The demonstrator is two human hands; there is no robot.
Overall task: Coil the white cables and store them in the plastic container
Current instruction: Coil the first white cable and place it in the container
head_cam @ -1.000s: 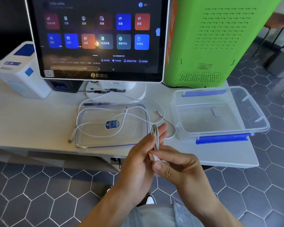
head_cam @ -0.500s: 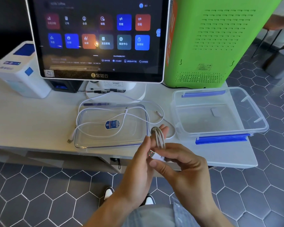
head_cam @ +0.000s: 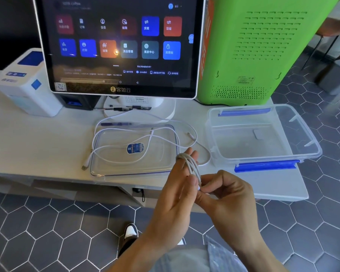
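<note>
A small white coiled cable [head_cam: 191, 165] is looped around the fingers of my left hand [head_cam: 175, 191], held in front of the table edge. My right hand [head_cam: 227, 195] pinches the coil's lower end and its plug between thumb and fingers. Loose white cable [head_cam: 145, 137] lies sprawled over and around the clear lid [head_cam: 114, 163], with a USB plug at the lid's left corner. The clear plastic container [head_cam: 312, 150] with blue clips stands open to the right, with no cable inside it.
A touchscreen terminal [head_cam: 120, 46] stands behind the lid, a white printer [head_cam: 22, 91] at far left, a green machine [head_cam: 253, 50] at the back right. A pen [head_cam: 116, 124] lies behind the lid. Hexagon floor tiles lie below the table edge.
The coil has turned more side-on on my left fingers, and my right hand has shifted slightly right while working the plug end around it.
</note>
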